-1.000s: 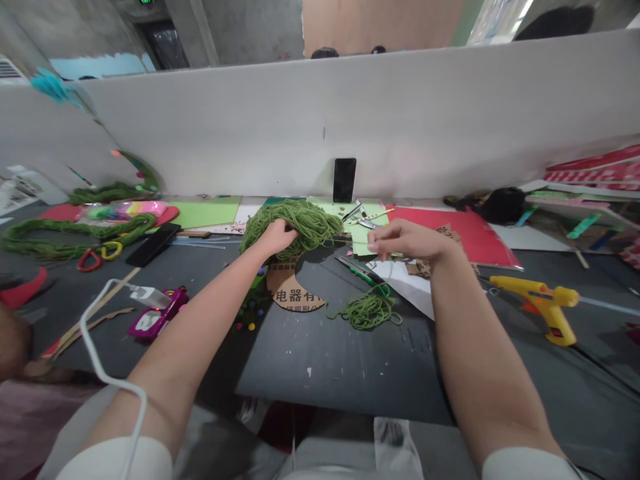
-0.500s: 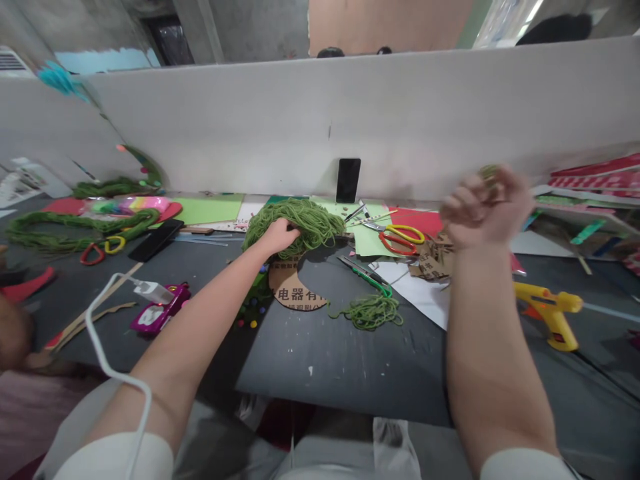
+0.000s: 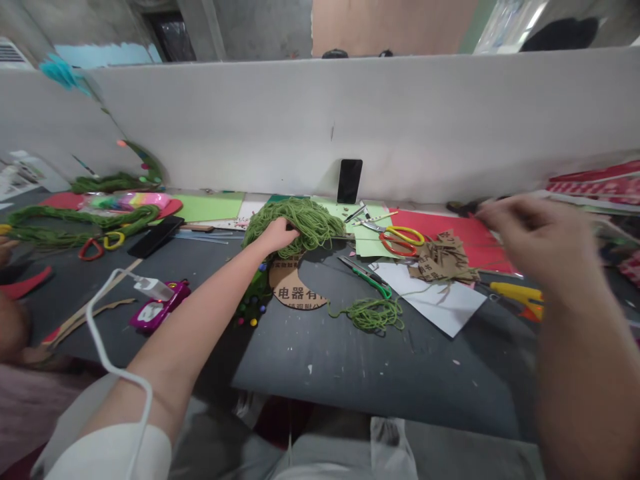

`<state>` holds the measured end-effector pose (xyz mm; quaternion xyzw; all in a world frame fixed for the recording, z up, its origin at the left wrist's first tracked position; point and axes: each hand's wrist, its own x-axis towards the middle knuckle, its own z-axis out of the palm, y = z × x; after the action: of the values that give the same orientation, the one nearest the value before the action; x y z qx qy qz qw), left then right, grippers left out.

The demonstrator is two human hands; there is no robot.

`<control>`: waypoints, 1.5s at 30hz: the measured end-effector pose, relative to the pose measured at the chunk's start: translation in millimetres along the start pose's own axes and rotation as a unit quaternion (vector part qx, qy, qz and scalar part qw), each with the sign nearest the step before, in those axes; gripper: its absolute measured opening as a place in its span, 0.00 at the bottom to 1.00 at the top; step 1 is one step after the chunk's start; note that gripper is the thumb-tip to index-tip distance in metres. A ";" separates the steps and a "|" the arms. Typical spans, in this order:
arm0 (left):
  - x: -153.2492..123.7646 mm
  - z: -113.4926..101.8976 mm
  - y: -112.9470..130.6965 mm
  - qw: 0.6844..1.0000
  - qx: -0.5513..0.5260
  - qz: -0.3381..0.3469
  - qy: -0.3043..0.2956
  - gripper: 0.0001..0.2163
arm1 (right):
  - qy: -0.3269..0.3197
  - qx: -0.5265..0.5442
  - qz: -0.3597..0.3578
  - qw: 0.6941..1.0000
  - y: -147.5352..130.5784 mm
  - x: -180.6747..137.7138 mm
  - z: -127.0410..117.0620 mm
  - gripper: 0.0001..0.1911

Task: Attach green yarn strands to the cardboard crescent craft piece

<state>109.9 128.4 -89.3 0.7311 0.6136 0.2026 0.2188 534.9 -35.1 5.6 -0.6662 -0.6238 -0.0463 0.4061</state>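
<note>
My left hand rests closed on a big heap of green yarn at the middle of the dark table, over a brown cardboard disc. My right hand is raised at the far right, blurred by motion, fingers drawn together; a thin strand runs down from it toward a small green yarn bundle. What the fingers pinch cannot be made out clearly.
Red-and-yellow scissors, cardboard scraps, white paper, a green cutter and a yellow glue gun lie right of centre. A phone leans on the white partition. Left: black phone, magenta gadget, green garlands.
My right hand swung up from beside the scissors and then out to the far right, drawing a strand with it. My left hand stayed on the yarn heap.
</note>
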 end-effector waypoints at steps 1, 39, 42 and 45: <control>-1.1 0.2 1.3 1.000 -0.003 0.002 -0.004 0.16 | -0.097 0.001 -0.021 0.995 -8.9 -6.0 11.6 0.23; -21.3 10.6 9.4 1.000 0.009 0.014 0.012 0.13 | -0.356 0.510 0.202 0.757 -70.0 -59.9 176.4 0.28; -22.1 9.4 8.3 1.000 0.017 0.017 0.015 0.14 | -0.289 0.519 0.237 0.769 -52.8 -56.3 167.7 0.29; -22.2 9.2 6.8 0.999 0.026 0.019 0.018 0.14 | -0.235 0.537 0.249 0.771 -43.1 -48.0 157.3 0.28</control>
<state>116.9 104.8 -93.6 0.7443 0.6086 0.2038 0.1848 417.0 16.3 -105.7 -0.4615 -0.4354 0.5571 0.5357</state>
